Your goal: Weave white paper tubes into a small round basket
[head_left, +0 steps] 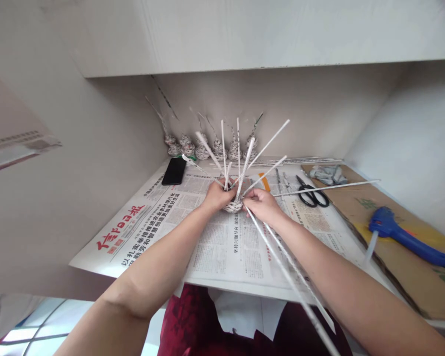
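Between my hands, over the newspaper (215, 257), is a small round woven paper basket (233, 206) with several rolled-paper strands (246, 160) fanning up and outward. My left hand (219, 194) is closed around its left side, thumb toward the strands. At the right side, my right hand (261, 205) pinches near the rim. From beneath its fingers, two long paper strands (278, 247) run down toward my lap, and another long strand (330, 187) points right. The fingertips of both hands are partly hidden.
Several woven paper gourds (219, 148) line the back wall. A black phone (174, 171) lies back left. Black scissors (311, 193) lie to the right, beside a cardboard sheet (359, 207) holding a blue glue gun (408, 236) and crumpled plastic (328, 174). A shelf (244, 39) overhangs the table.
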A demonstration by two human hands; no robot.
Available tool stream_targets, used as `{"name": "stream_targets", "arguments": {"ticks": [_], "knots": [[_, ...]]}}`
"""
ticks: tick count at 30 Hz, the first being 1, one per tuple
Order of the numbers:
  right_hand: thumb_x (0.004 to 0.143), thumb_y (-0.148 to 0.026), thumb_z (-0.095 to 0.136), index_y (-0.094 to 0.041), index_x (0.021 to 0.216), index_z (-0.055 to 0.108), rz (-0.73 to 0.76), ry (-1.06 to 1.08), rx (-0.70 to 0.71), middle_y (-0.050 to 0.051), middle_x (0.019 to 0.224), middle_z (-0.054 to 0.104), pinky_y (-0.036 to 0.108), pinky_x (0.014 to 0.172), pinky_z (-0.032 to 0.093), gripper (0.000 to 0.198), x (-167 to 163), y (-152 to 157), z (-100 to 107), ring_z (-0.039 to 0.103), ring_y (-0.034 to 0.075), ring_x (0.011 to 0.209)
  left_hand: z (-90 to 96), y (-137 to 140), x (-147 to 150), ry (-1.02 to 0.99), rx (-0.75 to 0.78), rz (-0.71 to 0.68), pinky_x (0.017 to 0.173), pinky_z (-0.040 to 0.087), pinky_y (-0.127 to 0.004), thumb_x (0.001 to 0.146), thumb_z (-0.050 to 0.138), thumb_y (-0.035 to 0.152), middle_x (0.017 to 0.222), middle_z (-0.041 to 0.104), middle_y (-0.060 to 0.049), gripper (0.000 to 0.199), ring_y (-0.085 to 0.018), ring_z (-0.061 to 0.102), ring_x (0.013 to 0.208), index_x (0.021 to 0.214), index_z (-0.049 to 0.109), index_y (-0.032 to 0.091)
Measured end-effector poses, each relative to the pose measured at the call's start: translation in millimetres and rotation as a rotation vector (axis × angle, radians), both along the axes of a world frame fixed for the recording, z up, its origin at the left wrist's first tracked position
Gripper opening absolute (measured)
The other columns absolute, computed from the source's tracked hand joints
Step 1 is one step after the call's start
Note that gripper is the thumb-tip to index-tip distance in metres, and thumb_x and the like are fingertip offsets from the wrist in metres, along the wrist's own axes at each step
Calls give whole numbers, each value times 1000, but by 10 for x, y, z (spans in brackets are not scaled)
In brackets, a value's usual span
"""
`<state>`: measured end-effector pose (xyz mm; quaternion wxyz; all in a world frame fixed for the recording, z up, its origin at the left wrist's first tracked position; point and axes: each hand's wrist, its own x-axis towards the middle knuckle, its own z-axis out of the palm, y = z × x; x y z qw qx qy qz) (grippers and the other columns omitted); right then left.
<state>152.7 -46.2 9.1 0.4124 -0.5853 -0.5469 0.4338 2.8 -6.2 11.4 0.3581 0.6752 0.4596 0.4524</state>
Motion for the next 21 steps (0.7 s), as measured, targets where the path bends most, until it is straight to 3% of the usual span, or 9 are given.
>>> {"name": "stream_targets", "arguments": {"ticks": [5, 10, 14, 17, 21], "knots": [[63, -18, 59, -20, 66, 53, 10, 12, 21, -4, 53, 62, 21, 39, 42, 7, 150, 114, -28, 53, 11, 38, 105, -8, -86, -157, -174, -336, 80, 46, -30, 65, 71, 28, 87, 70, -6, 30, -19, 62, 82, 91, 68, 13], [64, -22, 60, -20, 67, 56, 1, -77, 93, -3, 52, 61, 22, 42, 43, 5, 254, 154, -54, 55, 12, 42, 186, 41, -262, -88, -184, -529, 87, 42, -31, 61, 72, 20, 98, 69, -6, 42, -20, 58, 93, 103, 69, 15], [63, -24, 62, -20, 68, 58, 9, -110, 160, -3, 54, 60, 22, 43, 42, 8, 265, 124, -19, 55, 12, 44, 180, 69, -315, -99, -254, -543, 81, 44, -29, 61, 74, 20, 96, 68, -7, 42, -18, 58, 87, 103, 69, 14], [66, -26, 61, -20, 74, 61, 45, -107, 221, -3, 61, 63, 22, 44, 42, 11, 240, 93, -5, 54, 11, 45, 129, 77, -293, -142, -312, -512, 67, 46, -27, 64, 75, 29, 85, 68, -7, 38, -15, 59, 72, 97, 68, 12], [71, -23, 56, -20, 80, 65, 72, -191, 308, -2, 64, 64, 22, 50, 42, 13, 211, 65, -21, 55, 12, 51, 93, 70, -245, -140, -264, -480, 51, 41, -23, 66, 73, 36, 68, 63, -3, 32, -10, 51, 54, 86, 67, 12]]}}
